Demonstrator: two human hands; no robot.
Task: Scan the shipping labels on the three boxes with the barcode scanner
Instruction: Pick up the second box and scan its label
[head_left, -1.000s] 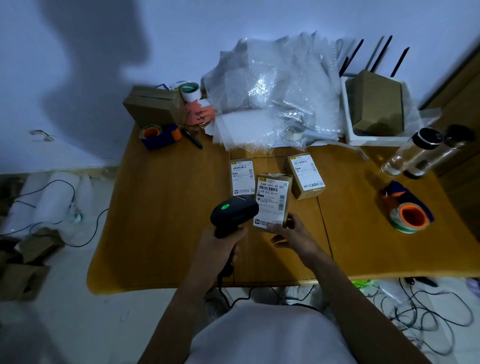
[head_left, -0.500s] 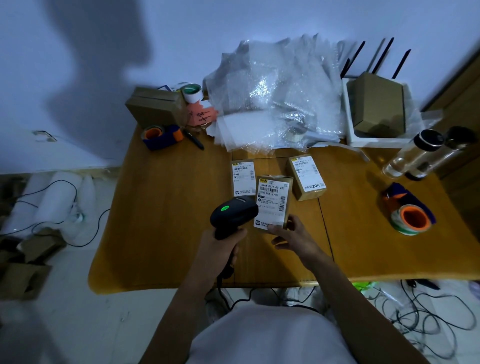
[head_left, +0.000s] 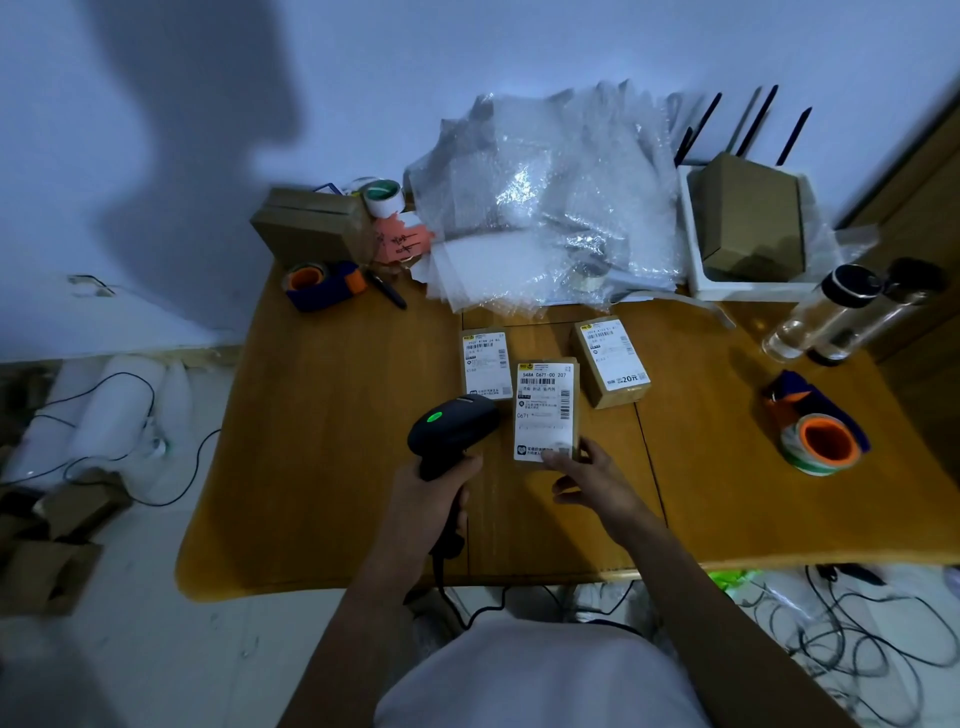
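Observation:
Three small cardboard boxes with white shipping labels are in the middle of the wooden table (head_left: 322, 467). The left box (head_left: 485, 366) and the right box (head_left: 613, 361) lie flat. The middle box (head_left: 545, 410) is tilted up, held at its near edge by my right hand (head_left: 592, 480). My left hand (head_left: 434, 493) grips the handle of a black barcode scanner (head_left: 452, 428), whose green light is lit. The scanner head sits just left of the middle box, over the near end of the left box.
A heap of bubble wrap (head_left: 550, 208) fills the back of the table. Tape dispensers sit at the back left (head_left: 322, 283) and right (head_left: 818, 436). A brown box (head_left: 306, 226), a white tray with a box (head_left: 748, 223) and two bottles (head_left: 831, 312) stand around. Cables lie on the floor.
Almost nothing differs. Both hands, the scanner and the middle box keep their places; the view has shifted slightly.

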